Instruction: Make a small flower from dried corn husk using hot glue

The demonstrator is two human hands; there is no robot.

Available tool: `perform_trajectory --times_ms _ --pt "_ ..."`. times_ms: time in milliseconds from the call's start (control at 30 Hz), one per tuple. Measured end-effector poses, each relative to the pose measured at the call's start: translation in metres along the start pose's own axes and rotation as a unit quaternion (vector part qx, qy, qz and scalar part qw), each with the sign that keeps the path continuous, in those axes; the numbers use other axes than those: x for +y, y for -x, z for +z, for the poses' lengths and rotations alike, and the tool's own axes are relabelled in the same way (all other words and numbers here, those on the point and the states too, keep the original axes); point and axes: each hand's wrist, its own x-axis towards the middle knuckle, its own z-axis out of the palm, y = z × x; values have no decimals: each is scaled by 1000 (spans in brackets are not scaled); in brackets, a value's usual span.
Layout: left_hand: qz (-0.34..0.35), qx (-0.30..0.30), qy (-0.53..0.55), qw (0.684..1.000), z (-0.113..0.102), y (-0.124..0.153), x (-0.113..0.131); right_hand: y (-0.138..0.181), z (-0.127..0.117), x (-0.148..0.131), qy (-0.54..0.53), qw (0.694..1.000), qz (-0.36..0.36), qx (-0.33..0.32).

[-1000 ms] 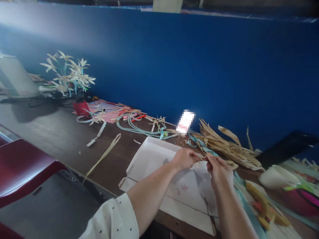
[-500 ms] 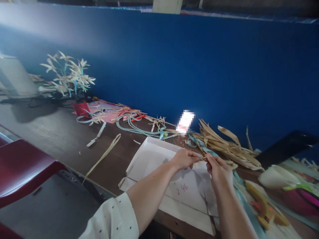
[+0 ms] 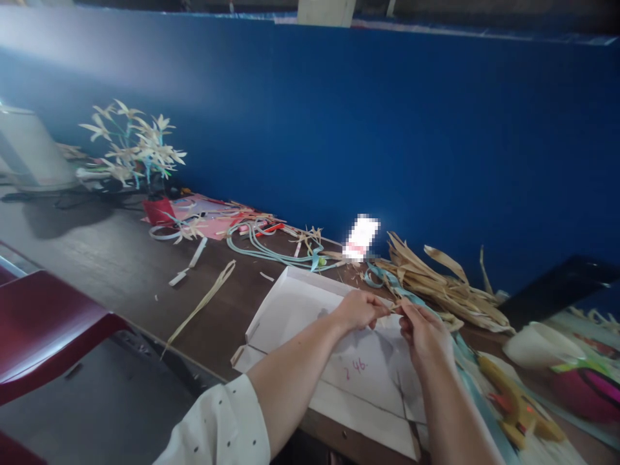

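Note:
My left hand [image 3: 362, 310] and my right hand [image 3: 422, 323] meet fingertip to fingertip over an opened white cardboard box [image 3: 285, 323] with red handwriting on it. Pinched between them is a small strip of dried husk [image 3: 395, 306], pale tan and mostly covered by my fingers. Both hands are closed on it. Just beyond my right hand lies a heap of dried corn husks [image 3: 436, 284], with a light-blue ribbon [image 3: 387, 278] along its near side. A yellow glue gun [image 3: 516, 400] rests to the right of my right forearm.
A red pot [image 3: 159, 212] with husk flowers stands at the back left. Coiled pale-blue tubing [image 3: 242, 248], a long pale strip [image 3: 203, 300] and a pixelated bright phone-like object [image 3: 361, 237] lie on the brown table [image 3: 116, 252]. A red chair [image 3: 48, 323] is at left.
Both hands stay almost in place, with only a slight shift of the fingers around the strip. The other things have not visibly moved.

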Motion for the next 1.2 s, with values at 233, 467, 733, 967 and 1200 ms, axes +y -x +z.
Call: perform_trajectory --times_ms 233,467,733,967,1200 --pt "-17 7 20 1000 -1 0 2 1 -1 -2 -9 1000 25 -8" --pt "-22 6 34 999 0 1 3 0 -2 -3 -36 997 56 -43" --pt "-3 -21 29 999 -2 6 5 0 -1 -2 -23 999 15 -25" --pt "2 -8 8 1000 -2 7 7 -2 -2 -1 -26 1000 4 -8" --pt "68 2 -45 997 -3 8 7 -1 -2 -2 -15 1000 -3 3"
